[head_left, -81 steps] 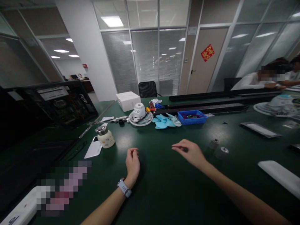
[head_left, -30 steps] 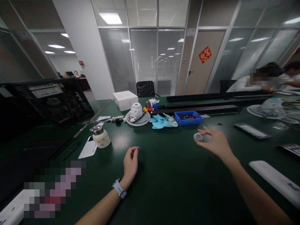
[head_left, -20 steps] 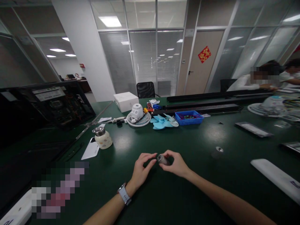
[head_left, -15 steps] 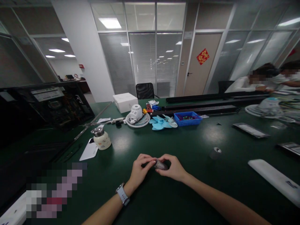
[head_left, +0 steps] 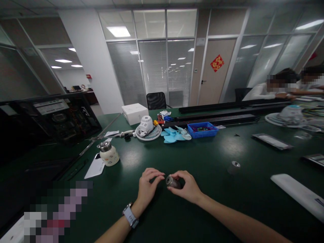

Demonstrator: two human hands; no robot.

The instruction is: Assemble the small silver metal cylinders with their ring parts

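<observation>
My right hand is closed on a small grey metal cylinder, held on its side just above the green table. My left hand, with a watch on its wrist, has its fingers pinched together right beside the cylinder's left end; I cannot make out anything between them. A second grey cylinder stands upright on the table to the right, out of both hands' reach.
Farther back lie a white fan grille with motor, light blue fan blades, a blue tray, a white box and a small jar. A black case stands left. People sit at the far right.
My right hand reached out to the right, took one of the two cylinders and brought it in front of me. My left hand lifted to meet it.
</observation>
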